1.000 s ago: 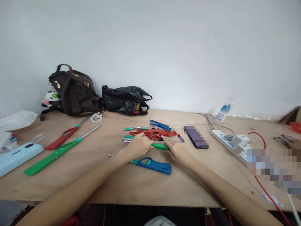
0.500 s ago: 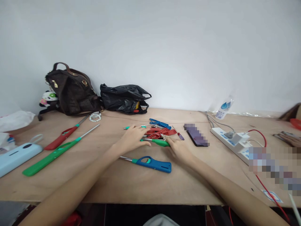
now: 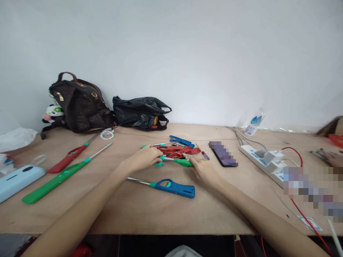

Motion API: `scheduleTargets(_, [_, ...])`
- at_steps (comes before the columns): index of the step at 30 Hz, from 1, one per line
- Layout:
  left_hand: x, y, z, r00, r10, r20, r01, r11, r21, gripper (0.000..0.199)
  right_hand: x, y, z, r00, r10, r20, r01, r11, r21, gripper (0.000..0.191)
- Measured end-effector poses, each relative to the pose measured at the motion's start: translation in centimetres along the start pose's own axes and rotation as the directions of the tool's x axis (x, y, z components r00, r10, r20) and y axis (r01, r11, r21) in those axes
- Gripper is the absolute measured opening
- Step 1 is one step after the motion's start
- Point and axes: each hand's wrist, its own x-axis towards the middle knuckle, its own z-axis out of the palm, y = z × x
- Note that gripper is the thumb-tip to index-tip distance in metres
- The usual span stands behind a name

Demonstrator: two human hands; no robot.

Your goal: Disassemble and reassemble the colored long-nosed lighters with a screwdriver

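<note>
My right hand (image 3: pixel 205 170) has its fingers closed at the right end of a green lighter part (image 3: pixel 183 162), whose metal tube points left. At that tube's far end is my left hand (image 3: pixel 147 157), fingertips drawn together; what they pinch is hidden. Just below them a small teal piece (image 3: pixel 159 164) shows. Behind both hands lies a heap of red lighter casing halves (image 3: pixel 178 151) with thin wires, and blue casing halves (image 3: pixel 182 140) are at its back. A whole blue gas lighter (image 3: pixel 174 187) lies in front of my hands.
Left are a red lighter (image 3: pixel 66 159), a green lighter (image 3: pixel 55 184) and a light-blue case (image 3: pixel 21 182). A small screwdriver (image 3: pixel 205 155), phone (image 3: pixel 222 153) and power strip (image 3: pixel 250 152) lie right. Behind stand a backpack (image 3: pixel 83 107), black bag (image 3: pixel 139 112) and bottle (image 3: pixel 254 123). Another person's hand (image 3: pixel 333 157) is far right.
My left hand has shifted slightly left and its spread fingers have closed. The teal piece below it now shows. My right hand has stayed at the green lighter part.
</note>
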Motion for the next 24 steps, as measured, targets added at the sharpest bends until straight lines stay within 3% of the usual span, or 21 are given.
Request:
scheduleTargets(4, [0.1, 2.4, 0.6, 0.995, 0.095, 0.000, -0.095, 0.987, 0.127, 0.017, -0.2, -0.5, 0.4, 0.999, -0.038, -0.014, 0.039, 0.999, 0.029, 0.022])
scheduleTargets(8, [0.0, 3.7, 0.7, 0.987, 0.137, -0.089, -0.118, 0.975, 0.188, 0.019, -0.3, -0.9, 0.5, 0.997, -0.067, -0.048, 0.069, 0.997, 0.047, 0.017])
scheduleTargets(20, [0.4, 3.8, 0.8, 0.944, 0.190, -0.270, -0.104, 0.948, 0.302, 0.018, -0.3, -0.5, 0.0, 0.999, -0.020, -0.029, 0.023, 0.995, 0.093, 0.020])
scheduleTargets(24, [0.5, 4.0, 0.9, 0.942, 0.200, -0.268, -0.115, 0.946, 0.302, 0.018, -0.3, -0.5, 0.0, 0.999, -0.028, -0.037, 0.033, 0.992, 0.124, 0.019])
